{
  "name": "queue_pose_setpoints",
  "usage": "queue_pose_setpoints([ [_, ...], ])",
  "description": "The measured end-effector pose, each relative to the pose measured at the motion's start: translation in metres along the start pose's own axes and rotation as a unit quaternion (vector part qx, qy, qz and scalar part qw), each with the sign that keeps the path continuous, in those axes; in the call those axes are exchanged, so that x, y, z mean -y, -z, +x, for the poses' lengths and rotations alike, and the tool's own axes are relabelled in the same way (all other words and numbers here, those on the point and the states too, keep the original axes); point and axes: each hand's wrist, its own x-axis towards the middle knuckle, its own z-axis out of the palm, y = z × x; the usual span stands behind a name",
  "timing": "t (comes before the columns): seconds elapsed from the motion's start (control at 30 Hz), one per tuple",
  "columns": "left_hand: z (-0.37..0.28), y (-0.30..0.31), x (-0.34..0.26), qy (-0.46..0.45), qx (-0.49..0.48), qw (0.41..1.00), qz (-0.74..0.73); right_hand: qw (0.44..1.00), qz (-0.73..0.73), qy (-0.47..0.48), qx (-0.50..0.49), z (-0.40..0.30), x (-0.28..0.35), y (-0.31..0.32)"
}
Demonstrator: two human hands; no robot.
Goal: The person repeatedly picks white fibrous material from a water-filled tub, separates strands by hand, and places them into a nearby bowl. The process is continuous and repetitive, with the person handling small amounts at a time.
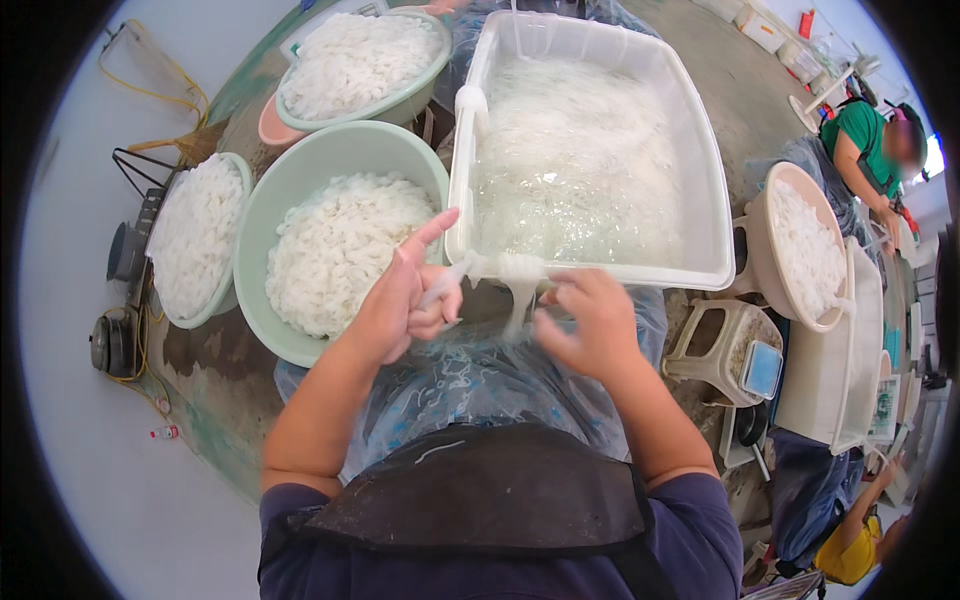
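My left hand (412, 307) grips a thin, wet whitish strip (444, 289) in its curled fingers, with the index finger stretched out towards the tub's corner. Before me stands a white plastic tub (712, 195) of water with pale translucent strands (577, 165) in it. Over its near rim hangs a clump of white strands (520, 285). Just right of that clump, my right hand (592, 322) is blurred, thumb and fingers apart, and nothing shows between them. Left of the tub, a pale green basin (259, 225) holds a heap of soft white pieces (337, 255).
Two more green basins of white pieces (360, 64) (199, 232) stand at left. On the right are a beige basin (787, 247), a plastic stool (690, 360) with a blue-topped box (762, 369), and a long white tub (817, 390). Two people (859, 142) (847, 551) sit beyond.
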Motion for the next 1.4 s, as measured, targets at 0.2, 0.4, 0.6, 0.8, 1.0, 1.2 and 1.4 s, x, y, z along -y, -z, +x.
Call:
queue_pose_setpoints([
  [0.2,-0.007,-0.007,0.003,-0.135,0.119,0.982,-0.048,0.912,0.366,0.113,0.149,0.056,0.014,-0.054],
  [0.4,-0.016,0.006,0.03,-0.201,-0.216,0.936,0.19,0.767,0.587,0.066,0.25,0.051,0.052,-0.015],
  [0.6,-0.012,-0.02,0.045,-0.135,-0.194,0.969,-0.068,0.988,0.068,0.101,0.092,0.042,0.05,-0.046],
  [0.8,-0.026,0.01,0.007,-0.273,-0.051,0.907,0.318,0.926,0.299,0.012,0.23,0.047,0.054,-0.04],
  [1.0,-0.021,0.006,0.018,-0.314,-0.042,0.61,0.727,0.962,0.052,0.04,0.267,0.053,0.054,-0.044],
  [1.2,-0.046,-0.011,0.007,-0.213,-0.054,0.975,-0.011,0.873,0.462,-0.094,0.125,0.04,0.05,-0.03],
  [1.4,-0.02,-0.021,0.032,-0.336,-0.206,0.911,0.123,0.787,0.528,0.045,0.316,0.042,0.055,-0.038],
])
